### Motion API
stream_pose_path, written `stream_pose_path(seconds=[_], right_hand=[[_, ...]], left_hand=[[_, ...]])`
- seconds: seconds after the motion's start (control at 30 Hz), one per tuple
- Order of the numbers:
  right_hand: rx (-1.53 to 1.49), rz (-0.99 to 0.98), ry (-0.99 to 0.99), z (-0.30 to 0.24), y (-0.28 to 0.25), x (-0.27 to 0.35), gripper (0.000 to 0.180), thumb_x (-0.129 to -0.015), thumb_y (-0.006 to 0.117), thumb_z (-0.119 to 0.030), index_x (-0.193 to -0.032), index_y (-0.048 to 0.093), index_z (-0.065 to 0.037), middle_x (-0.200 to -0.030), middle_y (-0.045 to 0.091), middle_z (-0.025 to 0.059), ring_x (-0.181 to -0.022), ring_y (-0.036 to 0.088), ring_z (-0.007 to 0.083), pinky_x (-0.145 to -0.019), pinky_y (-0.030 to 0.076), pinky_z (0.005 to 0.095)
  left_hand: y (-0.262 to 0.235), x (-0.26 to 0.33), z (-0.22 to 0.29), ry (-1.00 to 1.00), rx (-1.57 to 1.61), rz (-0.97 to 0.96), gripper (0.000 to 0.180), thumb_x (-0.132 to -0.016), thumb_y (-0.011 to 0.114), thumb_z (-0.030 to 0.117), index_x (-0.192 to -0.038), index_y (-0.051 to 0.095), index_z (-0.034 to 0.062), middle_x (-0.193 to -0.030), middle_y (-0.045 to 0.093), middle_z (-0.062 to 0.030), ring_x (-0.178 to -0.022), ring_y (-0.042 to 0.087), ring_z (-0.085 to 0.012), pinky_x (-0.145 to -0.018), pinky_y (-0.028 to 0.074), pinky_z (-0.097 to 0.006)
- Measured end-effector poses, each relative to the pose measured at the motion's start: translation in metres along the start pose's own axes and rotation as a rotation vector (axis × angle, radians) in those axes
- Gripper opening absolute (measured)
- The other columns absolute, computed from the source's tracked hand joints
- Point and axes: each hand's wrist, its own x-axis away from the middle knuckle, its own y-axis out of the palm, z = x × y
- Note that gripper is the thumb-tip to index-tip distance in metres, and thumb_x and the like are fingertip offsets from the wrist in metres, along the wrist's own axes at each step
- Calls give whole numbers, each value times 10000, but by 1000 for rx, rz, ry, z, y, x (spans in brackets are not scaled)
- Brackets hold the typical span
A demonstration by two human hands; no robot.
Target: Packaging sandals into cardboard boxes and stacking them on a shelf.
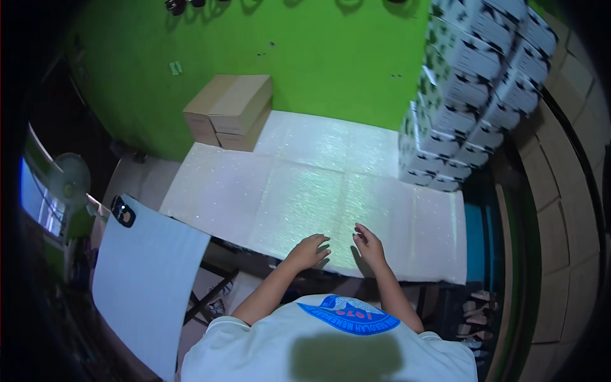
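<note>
Over the near edge of a table with a shiny pale cover (pixel 299 184), my two hands face each other with a gap between them. My left hand (pixel 309 251) has its fingers apart, pointing right, and holds nothing. Opposite it, my right hand (pixel 369 245) is raised with fingers spread and slightly bent, also holding nothing. Both cast shadows on the cover just beside them. No loose object lies between or under the hands.
A brown cardboard box (pixel 238 108) sits at the table's back left. Tall stacks of white patterned boxes (pixel 455 95) rise at the back right. A smaller white table (pixel 146 274) with a black device (pixel 123 212) stands left, near a fan (pixel 69 178). Behind is a green wall (pixel 324 70).
</note>
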Motion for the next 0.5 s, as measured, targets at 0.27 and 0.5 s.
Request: stream_pose_path(seconds=[0.27, 0.5], right_hand=[[99, -141, -116, -93, 126, -96, 470, -823, 582, -157, -1267, 449, -81, -1187, 537, 145, -1087, 522, 253, -915, 412, 347], [200, -209, -249, -150, 205, -166, 491, -813, 586, -198, -1271, 444, -89, -1211, 517, 154, -1094, 514, 275, -929, 399, 352]], left_hand=[[-143, 8, -100, -190, -15, 200, 384, -795, 587, 205, -1125, 536, 15, -1135, 531, -193, -1053, 507, -338, -905, 405, -376], [-231, -14, -180, -236, -3, 254, 421, -808, 597, 240, -1157, 516, 19, -1205, 491, -207, -1140, 456, -332, -962, 363, -368]])
